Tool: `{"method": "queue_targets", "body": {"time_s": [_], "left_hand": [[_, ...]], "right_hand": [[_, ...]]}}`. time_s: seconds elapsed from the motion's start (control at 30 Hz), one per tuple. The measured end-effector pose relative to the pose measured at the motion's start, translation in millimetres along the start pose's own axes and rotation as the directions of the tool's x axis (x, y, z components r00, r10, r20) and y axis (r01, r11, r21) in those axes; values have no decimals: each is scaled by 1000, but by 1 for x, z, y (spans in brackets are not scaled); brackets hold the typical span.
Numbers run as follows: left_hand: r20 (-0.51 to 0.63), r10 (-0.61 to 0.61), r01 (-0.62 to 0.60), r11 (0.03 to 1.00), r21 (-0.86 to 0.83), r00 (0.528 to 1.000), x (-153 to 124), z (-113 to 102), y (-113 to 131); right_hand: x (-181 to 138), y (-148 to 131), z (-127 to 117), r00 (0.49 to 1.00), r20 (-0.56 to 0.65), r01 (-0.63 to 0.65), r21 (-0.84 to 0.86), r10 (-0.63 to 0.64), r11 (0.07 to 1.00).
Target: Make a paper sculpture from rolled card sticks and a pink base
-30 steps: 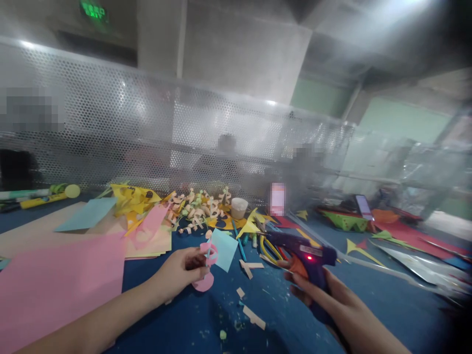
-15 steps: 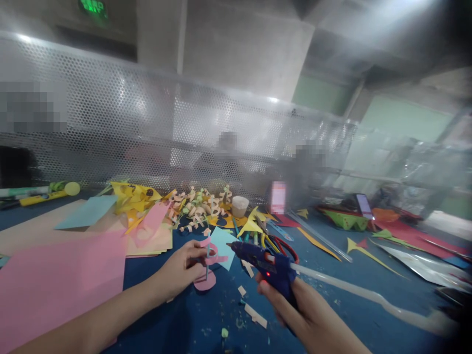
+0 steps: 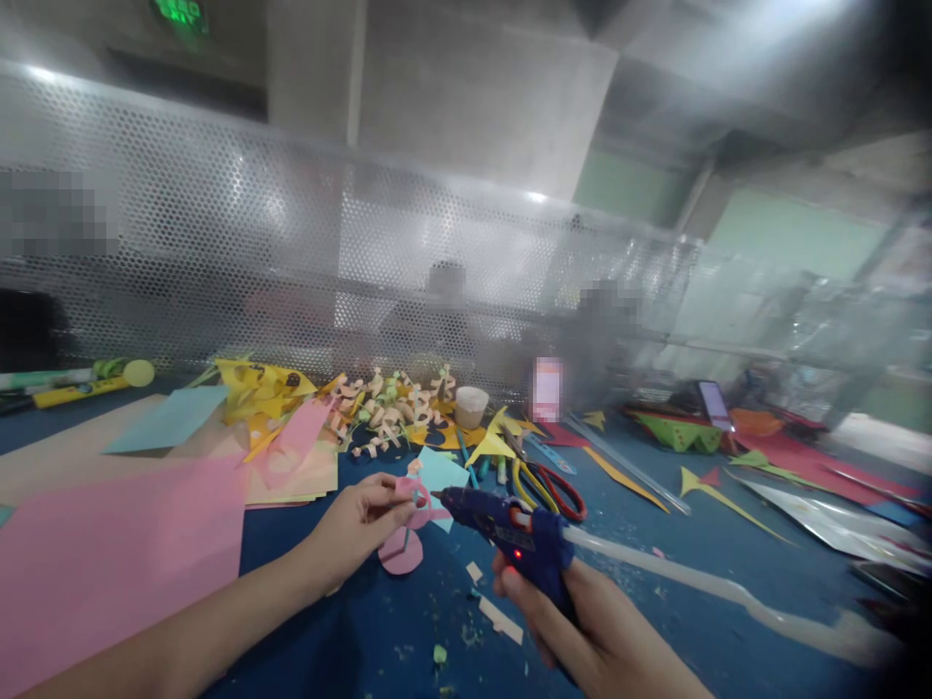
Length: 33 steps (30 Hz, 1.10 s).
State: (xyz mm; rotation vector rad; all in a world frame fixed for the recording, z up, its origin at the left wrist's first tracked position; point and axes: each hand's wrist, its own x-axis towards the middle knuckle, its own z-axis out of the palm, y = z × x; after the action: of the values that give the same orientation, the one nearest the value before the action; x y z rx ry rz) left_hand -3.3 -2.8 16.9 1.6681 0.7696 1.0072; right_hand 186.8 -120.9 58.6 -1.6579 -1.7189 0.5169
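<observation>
My left hand [image 3: 360, 524] pinches a curled pink paper strip [image 3: 425, 501] at a thin upright stick. Below it, a round pink paper disc [image 3: 399, 556] sits at the stick's foot; a small peach piece tops the stick. My right hand [image 3: 582, 626] is wrapped round the handle of a blue hot glue gun [image 3: 535, 534], whose red light is lit. The gun's nozzle is close to the strip's right side; whether it touches I cannot tell. A long, bent, whitish glue stick [image 3: 677, 575] runs out of the gun's back.
Pink paper [image 3: 131, 553] covers the left of the blue table. Curled paper scraps [image 3: 393, 408], a white cup [image 3: 472, 406] and scissors [image 3: 557, 490] lie beyond my hands. A lit phone [image 3: 548, 390] stands at a perforated screen [image 3: 218, 243]. Coloured paper [image 3: 801, 456] lies far right.
The glue gun has moved slightly left, its nozzle now beside the pink strip. The strip and stick have tilted a little in my left hand.
</observation>
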Motion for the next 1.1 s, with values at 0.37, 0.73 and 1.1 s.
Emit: {"method": "queue_targets", "body": {"time_s": [0.37, 0.73, 1.1], "left_hand": [[-27, -192, 172, 929, -328, 981, 2, 6, 1], [-41, -188, 172, 953, -250, 981, 3, 3, -4], [-20, -179, 171, 964, -205, 984, 3, 1, -8]], "right_hand": [[7, -6, 4, 993, 8, 117, -74, -117, 990], [14, -5, 17, 996, 8, 94, -52, -94, 994], [18, 10, 25, 939, -13, 334, -203, -344, 920]]}}
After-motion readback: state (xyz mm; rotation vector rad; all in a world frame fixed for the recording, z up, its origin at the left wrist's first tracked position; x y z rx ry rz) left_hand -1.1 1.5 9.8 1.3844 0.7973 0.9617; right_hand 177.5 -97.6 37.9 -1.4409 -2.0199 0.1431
